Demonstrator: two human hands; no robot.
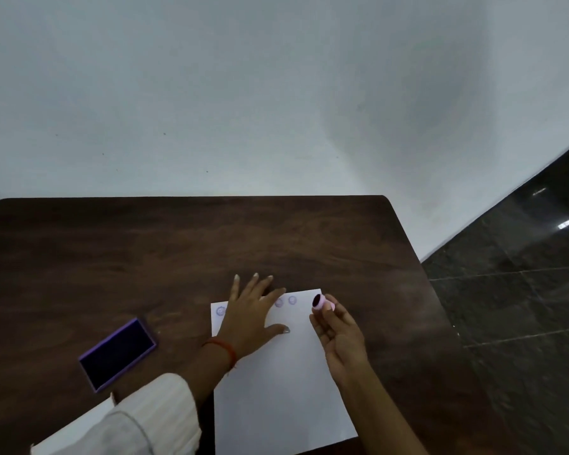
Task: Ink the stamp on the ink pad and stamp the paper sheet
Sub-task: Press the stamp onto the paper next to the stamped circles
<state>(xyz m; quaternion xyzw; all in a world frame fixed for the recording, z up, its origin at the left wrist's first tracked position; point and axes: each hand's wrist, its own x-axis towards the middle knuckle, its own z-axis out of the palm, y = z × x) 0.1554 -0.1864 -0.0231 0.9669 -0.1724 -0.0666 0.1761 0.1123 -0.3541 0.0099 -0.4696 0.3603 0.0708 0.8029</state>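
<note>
Pink round stamp (323, 303), dark inked face tilted, gripped in right hand (340, 336); left hand (250, 313) open, flat on white paper sheet (276, 389)

The far half of the desk (211, 238) lies bare and open, as does the sheet's (276, 382) near half, while the left hand (253, 313) covers its top edge, the right hand (339, 336) hangs over its right edge, and the pad (117, 353) sits well left.

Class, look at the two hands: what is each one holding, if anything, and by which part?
The right hand holds the pink stamp by its body at the fingertips, inked face tilted up. The left hand holds nothing; it presses flat on the paper sheet.
</note>
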